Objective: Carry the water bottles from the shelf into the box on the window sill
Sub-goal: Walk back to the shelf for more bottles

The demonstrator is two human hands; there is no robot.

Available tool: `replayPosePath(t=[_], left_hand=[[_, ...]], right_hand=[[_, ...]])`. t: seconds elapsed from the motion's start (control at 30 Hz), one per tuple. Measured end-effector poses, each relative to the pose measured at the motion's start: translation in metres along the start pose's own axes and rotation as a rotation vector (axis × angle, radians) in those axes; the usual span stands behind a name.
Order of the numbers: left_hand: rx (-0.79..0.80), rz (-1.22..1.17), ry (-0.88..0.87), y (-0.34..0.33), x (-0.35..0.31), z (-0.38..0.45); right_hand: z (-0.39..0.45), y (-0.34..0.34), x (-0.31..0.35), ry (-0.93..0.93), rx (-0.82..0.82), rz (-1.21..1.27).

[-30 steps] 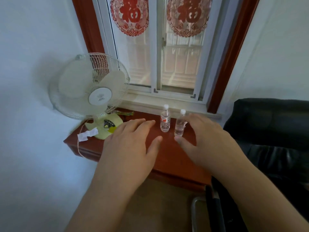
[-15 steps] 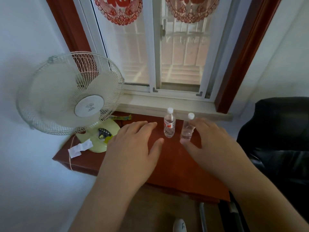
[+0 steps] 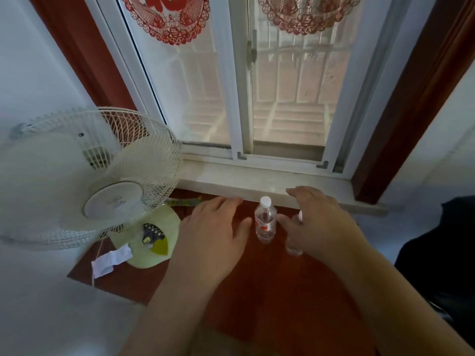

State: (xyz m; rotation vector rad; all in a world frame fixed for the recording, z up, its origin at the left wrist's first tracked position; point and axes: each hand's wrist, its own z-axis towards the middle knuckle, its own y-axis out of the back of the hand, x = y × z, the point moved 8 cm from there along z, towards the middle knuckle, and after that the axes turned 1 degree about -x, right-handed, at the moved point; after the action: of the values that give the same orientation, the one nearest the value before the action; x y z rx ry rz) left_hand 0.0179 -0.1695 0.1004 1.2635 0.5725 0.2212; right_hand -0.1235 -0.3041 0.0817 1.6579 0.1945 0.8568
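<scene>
Two water bottles stood upright on the red-brown shelf (image 3: 257,291) just below the window sill (image 3: 244,182). I saw the labelled bottle (image 3: 265,222), white cap on and red band round its middle, standing free between my two hands. My left hand (image 3: 216,237) hovered palm-down just left of it, fingers (image 3: 226,202) straight and close together, thumb near the bottle, though I could not tell if it touched. My right hand (image 3: 318,224) covered most of the clear bottle (image 3: 293,246); its fingers were lightly curved over the top, and I could not tell whether they gripped it. A pale desk fan (image 3: 84,181) sat at the shelf's left end, with a white paper tag (image 3: 110,260) by its base.
</scene>
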Motion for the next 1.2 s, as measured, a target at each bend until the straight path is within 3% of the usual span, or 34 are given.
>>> replayPosePath(t=[0.3, 0.6, 0.87, 1.2], left_hand=[[0.204, -0.056, -0.053, -0.103, 0.008, 0.069], [0.349, -0.169, -0.111, -0.172, 0.012, 0.113], [0.370, -0.209, -0.205, -0.189, 0.011, 0.125], [0.470, -0.210, -0.163, -0.204, 0.019, 0.118]], right_hand=[[0.052, -0.049, -0.059, -0.202, 0.081, 0.087], [0.071, -0.105, -0.081, -0.251, 0.258, 0.030], [0.068, -0.111, -0.090, -0.325, 0.128, 0.101], [0.061, -0.117, -0.095, -0.309, 0.130, 0.148]])
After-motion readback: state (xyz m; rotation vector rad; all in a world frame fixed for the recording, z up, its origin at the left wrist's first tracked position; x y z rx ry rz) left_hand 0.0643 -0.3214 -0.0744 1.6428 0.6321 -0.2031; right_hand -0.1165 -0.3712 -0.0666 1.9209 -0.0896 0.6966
